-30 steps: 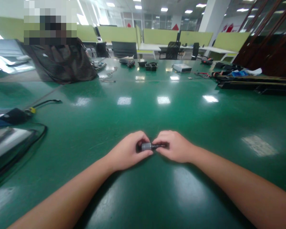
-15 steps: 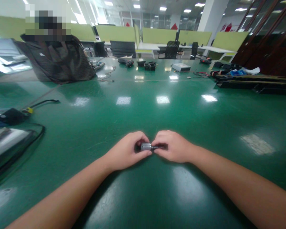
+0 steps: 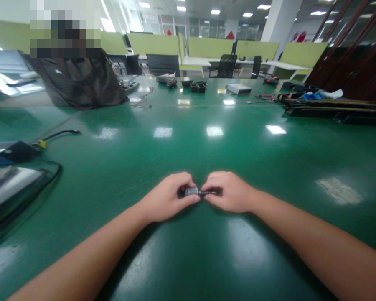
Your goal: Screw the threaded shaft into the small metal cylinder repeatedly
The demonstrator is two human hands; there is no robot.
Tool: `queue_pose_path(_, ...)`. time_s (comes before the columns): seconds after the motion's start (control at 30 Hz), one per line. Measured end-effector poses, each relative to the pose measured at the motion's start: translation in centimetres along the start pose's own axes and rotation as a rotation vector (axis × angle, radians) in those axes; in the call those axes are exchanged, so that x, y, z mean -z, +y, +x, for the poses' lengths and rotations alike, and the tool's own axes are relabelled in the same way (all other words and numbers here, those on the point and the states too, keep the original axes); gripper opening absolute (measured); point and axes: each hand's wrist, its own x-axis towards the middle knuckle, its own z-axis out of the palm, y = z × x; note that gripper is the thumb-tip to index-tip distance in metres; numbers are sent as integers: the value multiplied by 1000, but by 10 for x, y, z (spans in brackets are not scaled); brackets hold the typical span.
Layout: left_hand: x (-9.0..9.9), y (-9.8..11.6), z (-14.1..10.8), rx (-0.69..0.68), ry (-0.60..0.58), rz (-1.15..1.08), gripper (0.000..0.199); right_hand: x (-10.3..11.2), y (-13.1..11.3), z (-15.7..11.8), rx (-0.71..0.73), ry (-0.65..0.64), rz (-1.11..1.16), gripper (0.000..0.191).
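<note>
Head view, small part: the small cylindrical part (image 3: 192, 191) lies sideways between the two hands, low over the green tabletop (image 3: 188, 146); whether it touches the surface cannot be told.
Left hand: the left hand (image 3: 164, 200) is partly curled, thumb and fingers pinching around the grey barrel, with a hollow left towards the palm.
Right hand: the right hand (image 3: 230, 193) is drawn in more narrowly, thumb and fingertips closed about the dark stem (image 3: 203, 193), whose far end runs into the shadow of the grip.
Weight and stiffness: probably light enough for fingertips, and likely rigid; the barrel's dull sheen suggests metal or hard plastic.
Slip: the barrel looks smooth and round, so it could roll or turn under a loose pinch.
Fragility: the barrel seems sturdy; the thinner stem would be the part to spare from sideways bending.
Where to hold: the barrel from opposite sides for steadiness, the stem lightly and in line with it.
Left side of tabletop: a black cable (image 3: 58, 169) curves well apart from the hands.
</note>
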Motion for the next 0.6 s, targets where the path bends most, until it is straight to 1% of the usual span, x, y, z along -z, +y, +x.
queue_pose_path(0.17, 0, 0, -1, 14, 12, -9, 26, 1, -2, 1, -10, -17, -13, 13)
queue_pose_path(0.33, 0, 1, -1, 59, 18, -8, 23, 2, -1, 1, -47, -21, -53, 10)
queue_pose_path(0.5, -1, 1, -2, 49, 25, -12, 24, 3, 1, 0, -65, -24, -68, 9)
queue_pose_path(0.6, -1, 1, -2, 52, 26, -11, 23, 4, 1, 0, -75, -29, -56, 12)
